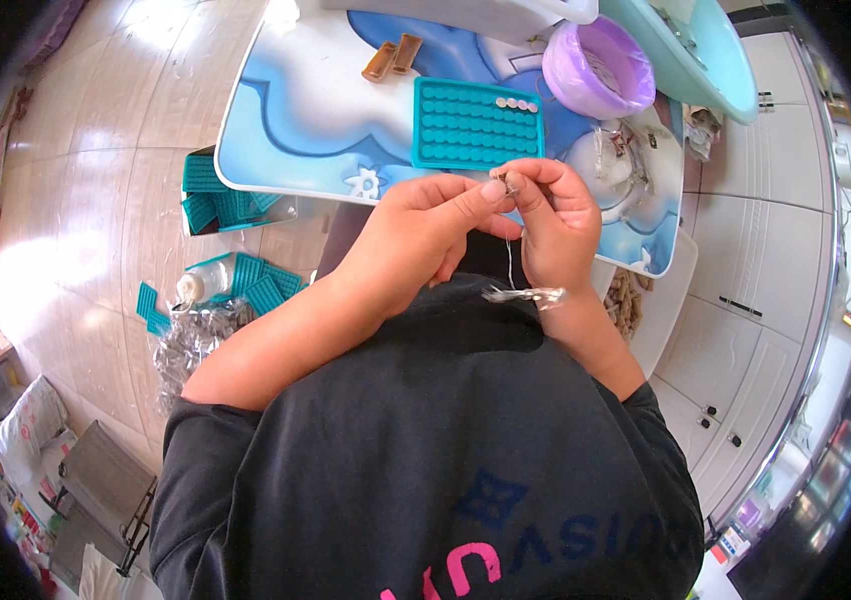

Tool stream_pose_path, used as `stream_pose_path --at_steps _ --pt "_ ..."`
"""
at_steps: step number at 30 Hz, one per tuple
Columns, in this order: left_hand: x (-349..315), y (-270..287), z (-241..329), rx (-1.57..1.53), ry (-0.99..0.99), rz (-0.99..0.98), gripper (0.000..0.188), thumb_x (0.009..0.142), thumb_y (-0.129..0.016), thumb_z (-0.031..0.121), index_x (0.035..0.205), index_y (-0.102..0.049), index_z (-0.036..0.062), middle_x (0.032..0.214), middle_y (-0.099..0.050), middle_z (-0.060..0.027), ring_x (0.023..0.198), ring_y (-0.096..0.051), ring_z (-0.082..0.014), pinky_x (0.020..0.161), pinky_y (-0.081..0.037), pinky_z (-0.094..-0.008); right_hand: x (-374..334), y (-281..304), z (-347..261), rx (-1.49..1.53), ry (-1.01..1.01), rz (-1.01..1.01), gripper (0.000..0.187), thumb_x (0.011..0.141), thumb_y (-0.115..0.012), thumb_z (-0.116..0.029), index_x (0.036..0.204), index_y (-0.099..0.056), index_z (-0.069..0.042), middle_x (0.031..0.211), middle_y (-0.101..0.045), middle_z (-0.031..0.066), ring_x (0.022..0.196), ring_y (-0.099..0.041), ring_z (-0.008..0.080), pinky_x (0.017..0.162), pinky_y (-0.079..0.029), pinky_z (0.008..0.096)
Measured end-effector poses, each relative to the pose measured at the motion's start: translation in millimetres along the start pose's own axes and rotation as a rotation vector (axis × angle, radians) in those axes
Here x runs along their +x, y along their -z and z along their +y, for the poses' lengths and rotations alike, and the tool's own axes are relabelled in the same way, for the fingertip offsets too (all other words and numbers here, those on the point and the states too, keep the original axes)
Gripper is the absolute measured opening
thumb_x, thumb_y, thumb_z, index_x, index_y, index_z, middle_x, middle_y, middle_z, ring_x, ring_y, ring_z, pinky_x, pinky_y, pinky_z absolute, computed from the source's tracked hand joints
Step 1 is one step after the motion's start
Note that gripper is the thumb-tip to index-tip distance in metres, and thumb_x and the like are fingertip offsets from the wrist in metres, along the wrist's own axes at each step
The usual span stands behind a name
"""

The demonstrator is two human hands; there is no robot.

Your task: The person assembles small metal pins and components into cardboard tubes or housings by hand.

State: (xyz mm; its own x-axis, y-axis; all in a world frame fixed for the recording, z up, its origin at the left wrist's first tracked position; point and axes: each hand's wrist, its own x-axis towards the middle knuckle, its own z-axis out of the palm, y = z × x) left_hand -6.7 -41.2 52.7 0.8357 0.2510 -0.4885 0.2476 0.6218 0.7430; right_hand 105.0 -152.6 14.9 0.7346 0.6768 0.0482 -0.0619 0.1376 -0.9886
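Observation:
Above the table's front edge, my left hand [430,215] and my right hand [560,225] meet, thumbs and forefingers closed in a pinch. Between the fingertips is a small dark and silvery piece [510,186], mostly hidden and too small to name. A thin pale strand [510,262] hangs from there down to a silvery bundle of threads [527,295] by my right wrist. Just beyond my hands lies a teal tray [475,150] with rows of scalloped hollows. Several small pale round pieces [516,104] sit in its far right part.
The blue and white table [305,110] carries two brown pieces [390,58], a purple bowl [635,85], a pale teal basin [735,70] and clear plastic packets [620,160]. Stacked teal trays [230,205], a bottle [203,284] and crumpled clear plastic [195,345] are low at the left. White cabinets [755,240] stand right.

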Motion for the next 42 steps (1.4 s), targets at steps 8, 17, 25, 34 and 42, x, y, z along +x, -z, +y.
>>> stream_pose_path --at_steps 8,17,25,34,42 --pt "9.8 12.0 -20.1 0.467 -0.32 0.127 0.024 0.088 -0.062 0.025 0.086 -0.059 0.0016 0.074 -0.062 -0.0034 0.056 -0.049 -0.0044 0.047 -0.039 -0.0201 9.9 7.1 -18.9 -0.822 0.641 -0.205 0.013 0.074 -0.067 0.0 0.086 -0.062 -0.003 0.082 -0.064 0.0101 0.073 -0.063 0.0257 0.065 -0.05 0.0311" --pt "25.7 25.2 -15.8 -0.17 -0.26 0.173 0.051 0.099 -0.028 0.043 0.118 -0.049 0.0009 0.09 -0.056 -0.0056 0.065 -0.048 -0.01 0.059 -0.04 -0.0234 -4.8 4.1 -11.4 -0.22 0.096 -0.311 0.008 0.081 -0.062 0.001 0.087 -0.058 -0.002 0.1 -0.063 0.0122 0.088 -0.061 0.022 0.076 -0.048 0.0296" --pt "25.7 18.9 -18.5 -0.394 -0.181 0.128 0.048 0.098 -0.032 0.04 0.121 -0.046 0.0001 0.101 -0.057 -0.0091 0.083 -0.056 -0.0178 0.078 -0.046 -0.0306 -8.2 -9.2 -8.5 -0.363 0.179 -0.498 0.008 0.083 -0.058 0.003 0.089 -0.057 -0.001 0.11 -0.062 0.0154 0.102 -0.06 0.0252 0.087 -0.046 0.032" --pt "22.8 35.6 -25.9 -0.483 -0.084 -0.021 0.036 0.094 -0.049 0.025 0.121 -0.049 0.0005 0.115 -0.058 -0.0132 0.101 -0.059 -0.0193 0.087 -0.048 -0.0324 -3.0 -4.6 -0.2 -0.281 0.237 -0.412 0.006 0.085 -0.059 -0.001 0.09 -0.056 -0.001 0.11 -0.064 0.0128 0.098 -0.061 0.0234 0.084 -0.048 0.0321" --pt "25.0 44.1 -31.8 -0.591 -0.087 -0.138 0.033 0.09 -0.059 0.025 0.115 -0.057 0.0042 0.092 -0.065 -0.0049 0.075 -0.06 -0.0115 0.067 -0.05 -0.0238 6.8 -8.7 -13.8 -0.343 0.224 -0.282 0.01 0.08 -0.065 0.002 0.089 -0.062 -0.001 0.101 -0.06 0.0109 0.076 -0.059 0.0126 0.065 -0.049 0.0228"
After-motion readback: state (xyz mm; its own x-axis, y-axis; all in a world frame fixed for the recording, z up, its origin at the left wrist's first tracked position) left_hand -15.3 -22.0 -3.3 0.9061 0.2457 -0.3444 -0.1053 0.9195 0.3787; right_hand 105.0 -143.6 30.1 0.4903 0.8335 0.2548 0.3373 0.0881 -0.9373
